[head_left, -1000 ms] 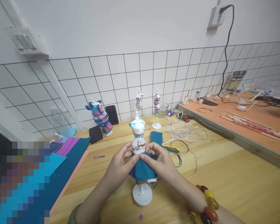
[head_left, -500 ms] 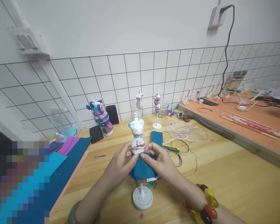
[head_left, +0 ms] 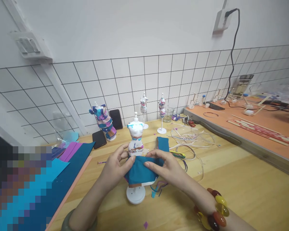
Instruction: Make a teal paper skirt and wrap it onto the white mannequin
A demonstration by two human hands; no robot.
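A small white dress form (head_left: 136,131) with patches of blue, brown and purple stands upright in front of me on its round base. Teal fabric (head_left: 141,171) hangs around its lower part like a skirt, with a brown and white strip along the bottom edge. My left hand (head_left: 119,163) pinches the fabric's upper edge at the form's left side. On the other side, my right hand (head_left: 165,165) is closed on the same fabric, thumb in front and fingers behind, holding it out from the form. The form's stem is mostly hidden by the cloth.
Behind stand a dressed form (head_left: 104,123), two bare-stemmed forms (head_left: 144,107) and a glass (head_left: 168,115). To the right lie a teal piece (head_left: 163,144), a yellow-green cutter (head_left: 178,155) and tangled cords (head_left: 190,134). Coloured sheets (head_left: 79,163) lie left; an orange board (head_left: 243,125) lies right.
The dress form has shifted left and slightly away. My right hand has drawn the teal fabric outward, so it spreads wider, and my left hand has moved left with the form.
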